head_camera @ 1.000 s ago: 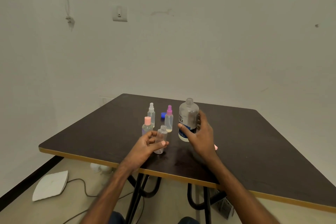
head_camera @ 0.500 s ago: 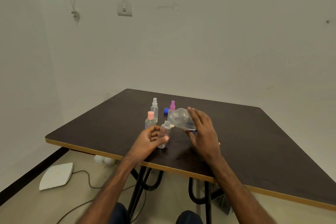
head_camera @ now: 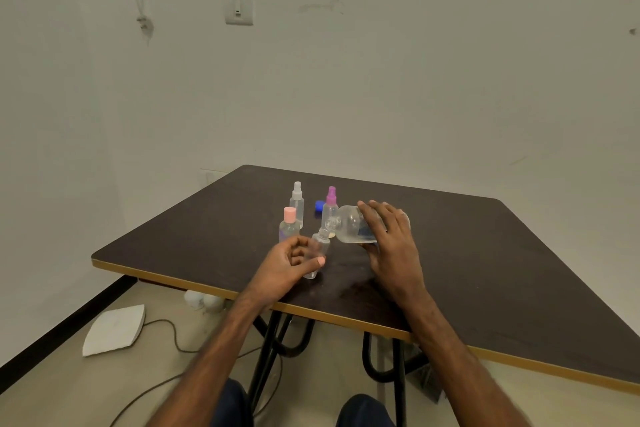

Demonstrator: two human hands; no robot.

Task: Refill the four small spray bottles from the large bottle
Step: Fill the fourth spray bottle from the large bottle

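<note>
Large bottle [head_camera: 349, 224] is tipped almost onto its side above the table [head_camera: 485, 270], its open mouth pointing left, just over the neck of an uncapped small bottle [head_camera: 320, 243]. The right hand [head_camera: 391, 239] wraps over its body, fingers curled round it. Whether liquid is flowing is too faint to tell.

The main risk, as I judge it, is the mismatch. The big mouth is much wider than the little neck, so a tilt slightly too steep would send liquid over the rim, onto the table and the fingers below. The smooth clear body could also slip if it gets wet.

The left hand [head_camera: 287, 263] grips the uncapped small bottle round its lower half, leaning it a little toward the pour. A slack hold there could let it topple.

Three capped bottles stand close behind: pink-capped bottle [head_camera: 289, 225], white sprayer bottle [head_camera: 297, 203] and purple sprayer bottle [head_camera: 330, 208]. The purple one is just beside the large bottle's mouth and could be knocked. The blue cap [head_camera: 318, 206] lies behind it, probably safe.
</note>
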